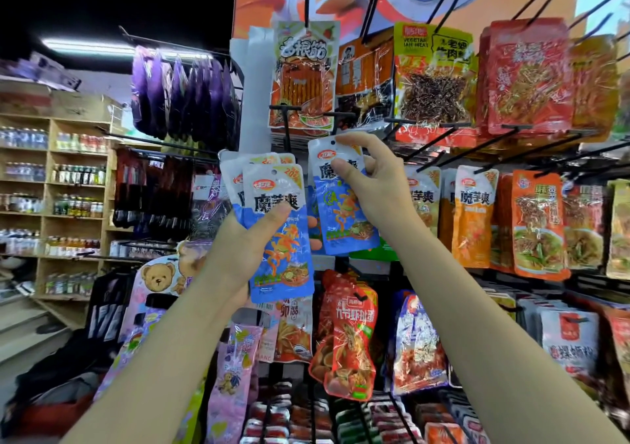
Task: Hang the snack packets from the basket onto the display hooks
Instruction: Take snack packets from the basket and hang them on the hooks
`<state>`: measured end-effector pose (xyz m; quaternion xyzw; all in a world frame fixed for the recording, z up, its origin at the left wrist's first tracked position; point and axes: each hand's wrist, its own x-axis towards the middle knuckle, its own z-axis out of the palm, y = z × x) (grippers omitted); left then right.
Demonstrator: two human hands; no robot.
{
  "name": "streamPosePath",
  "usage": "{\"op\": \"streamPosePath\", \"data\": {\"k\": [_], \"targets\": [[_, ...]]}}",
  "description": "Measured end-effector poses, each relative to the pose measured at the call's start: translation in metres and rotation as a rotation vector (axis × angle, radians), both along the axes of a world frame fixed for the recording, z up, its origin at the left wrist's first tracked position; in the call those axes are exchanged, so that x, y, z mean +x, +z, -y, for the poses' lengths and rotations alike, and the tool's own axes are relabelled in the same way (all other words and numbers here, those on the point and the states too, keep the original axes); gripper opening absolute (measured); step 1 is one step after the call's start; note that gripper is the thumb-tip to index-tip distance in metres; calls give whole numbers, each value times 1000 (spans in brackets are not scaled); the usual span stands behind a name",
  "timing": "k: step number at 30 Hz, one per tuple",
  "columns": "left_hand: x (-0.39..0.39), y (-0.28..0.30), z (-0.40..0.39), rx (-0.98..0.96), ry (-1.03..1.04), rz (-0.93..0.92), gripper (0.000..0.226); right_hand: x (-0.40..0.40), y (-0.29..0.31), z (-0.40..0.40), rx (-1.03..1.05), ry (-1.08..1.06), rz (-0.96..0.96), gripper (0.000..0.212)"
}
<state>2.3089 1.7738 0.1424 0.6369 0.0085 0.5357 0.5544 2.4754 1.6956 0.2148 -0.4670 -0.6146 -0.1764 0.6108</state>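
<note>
Both forearms raised. Left hand [245,249] grips a fanned stack of blue-and-white plastic snack packets [272,225], fingers clamped. Right hand [371,184] pinches one matching single blue-white packet [341,205] near its punched hole, just below a black wire display hook [308,114]. I see hanging orange packets [474,218] beside it.

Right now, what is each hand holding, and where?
Left hand grips a bunch of blue-and-white snack packets mid-body; right hand pinches one identical single packet near its top.

Two hands [238,239] hold about four blue packets [344,201].
</note>
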Motion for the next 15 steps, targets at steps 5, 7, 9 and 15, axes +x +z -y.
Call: {"op": "streamPosePath", "data": {"k": [5,7,9,15], "targets": [[-3,1,-3,41,24,-12,27,-1,1,-6,8,5,-22,28],[-4,1,-4,49,9,-4,25,-3,0,-4,19,-6,-6,26],[-6,2,-4,30,-1,20,24,-3,-1,-4,32,-41,12,25],[-6,3,-1,5,-7,22,31,-8,-2,-2,-53,-59,-46,36]]}}
